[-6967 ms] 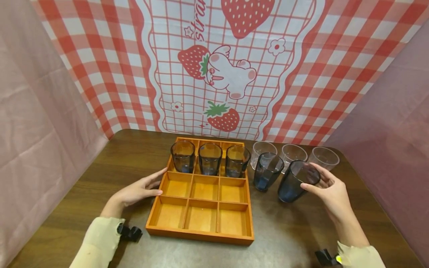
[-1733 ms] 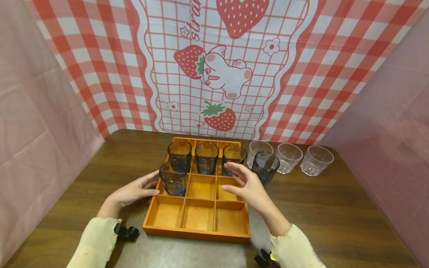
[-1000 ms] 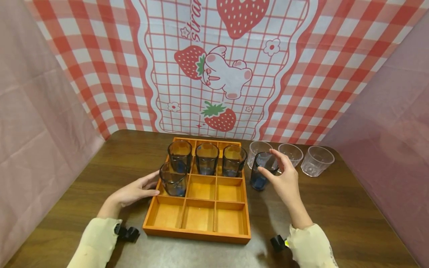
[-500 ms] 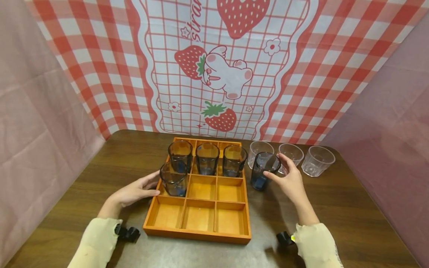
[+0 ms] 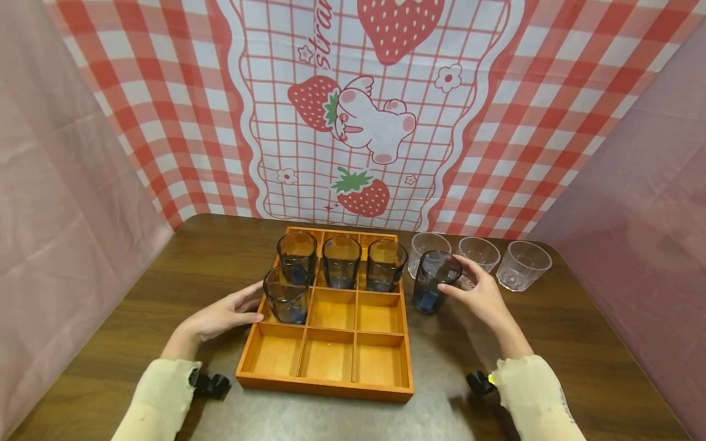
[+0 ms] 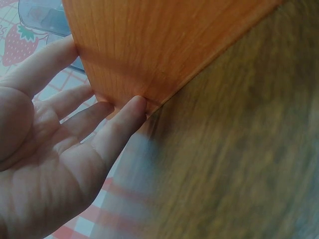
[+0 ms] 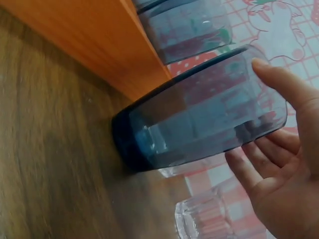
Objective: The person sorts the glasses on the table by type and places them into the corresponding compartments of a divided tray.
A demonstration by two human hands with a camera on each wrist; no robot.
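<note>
In the head view my right hand (image 5: 478, 295) has its thumb and fingers on opposite sides of a dark blue glass (image 5: 432, 293), near the rim. The glass stands upright on the table, right of an orange wooden tray (image 5: 325, 388) with compartments. My left hand (image 5: 223, 315) touches the tray's left side with outstretched fingers; the left wrist view shows its fingertips (image 6: 135, 105) on the wooden wall. Dark glasses fill the back row: left (image 5: 298, 260), middle (image 5: 342, 263) and right (image 5: 385, 266). Another dark glass (image 5: 287, 297) sits in the middle row's left compartment.
Three clear tumblers line the back right: one (image 5: 421, 245) behind the blue glass, one (image 5: 478, 250) partly behind my right hand, one (image 5: 521, 266) farther right. A checked strawberry cloth (image 5: 364, 122) hangs behind the wooden table (image 5: 584, 343); pink cloth walls flank it.
Since the oldest frame, one dark glass has gone from the table into the middle row's left compartment. My right hand then moved right to the remaining blue glass and took hold of it.
</note>
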